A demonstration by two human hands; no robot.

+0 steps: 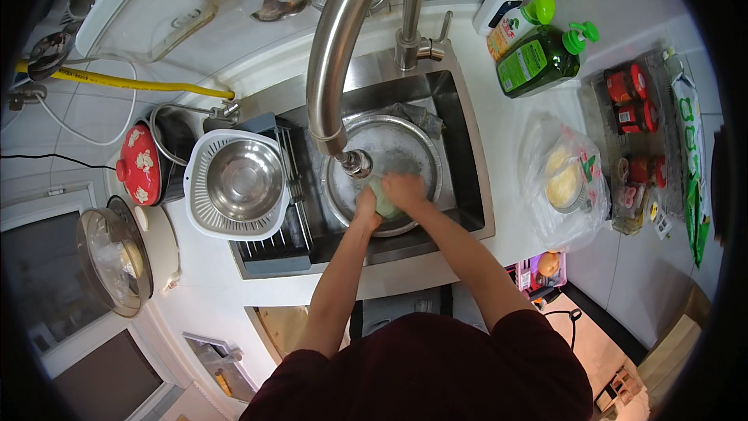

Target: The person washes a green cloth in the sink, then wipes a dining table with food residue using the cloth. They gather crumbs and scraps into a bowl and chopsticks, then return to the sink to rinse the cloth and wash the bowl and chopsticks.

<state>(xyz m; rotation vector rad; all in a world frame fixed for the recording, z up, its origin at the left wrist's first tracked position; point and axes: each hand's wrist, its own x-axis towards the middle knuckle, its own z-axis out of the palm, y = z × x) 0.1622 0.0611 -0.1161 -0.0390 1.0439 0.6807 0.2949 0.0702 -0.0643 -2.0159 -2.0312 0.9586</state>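
Observation:
Both of my hands are together over a round metal basin (336, 193) in the stainless steel sink (488, 187), just below the faucet's spray head (355, 164). Between them is a pale green item (384, 199), blurred, perhaps a cloth or a vegetable. My left hand (367, 206) grips its left side, and my right hand (404, 190) is closed on its upper right. Water appears to lie in the basin. A grey-green cloth (421, 118) lies in the sink behind the basin's rim.
A white colander (198, 210) holding a metal bowl (244, 180) rests on a drying rack (295, 187) at the sink's left. A red-lidded pot (140, 164) stands further left. Green soap bottle (529, 67) and bagged bowl (564, 187) occupy the right counter. The curved faucet (333, 52) arches over the basin.

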